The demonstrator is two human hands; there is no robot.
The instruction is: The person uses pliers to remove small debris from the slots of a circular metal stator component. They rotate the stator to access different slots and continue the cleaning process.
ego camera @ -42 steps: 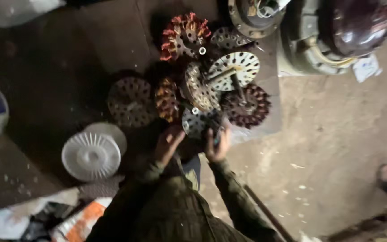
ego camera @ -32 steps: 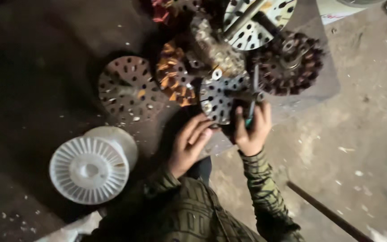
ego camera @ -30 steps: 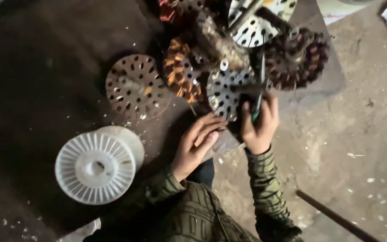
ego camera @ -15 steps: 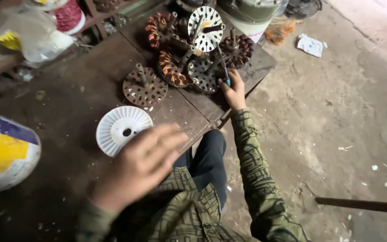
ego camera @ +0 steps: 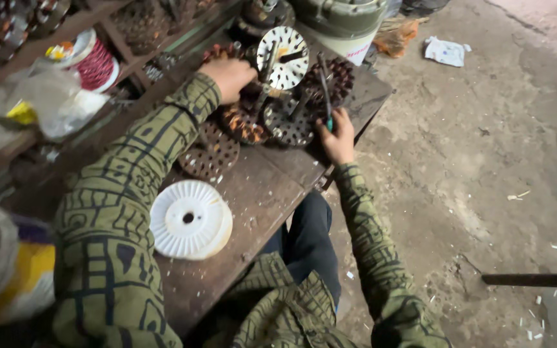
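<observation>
My left hand [ego camera: 230, 77] reaches across the dark wooden table [ego camera: 259, 193] and grips the cluster of round motor parts at its far end, beside the white perforated disc [ego camera: 283, 48]. My right hand [ego camera: 338, 138] is closed on a screwdriver [ego camera: 324, 90] with a green handle, its shaft pointing up over a dark perforated rotor disc [ego camera: 289, 125]. A copper-wound stator [ego camera: 243, 125] lies between my hands. Another brown perforated disc [ego camera: 209, 151] lies nearer me.
A white plastic spool [ego camera: 189, 219] lies on the table near my left arm. A shelf [ego camera: 66, 38] on the left holds a red wire spool and plastic bags. A green-white drum [ego camera: 343, 22] stands behind the table. A dark rod [ego camera: 536, 280] lies on the concrete floor.
My left hand has gone from near my body out to the motor parts at the table's far end. The right hand stays by the dark disc with the screwdriver. The view has shifted.
</observation>
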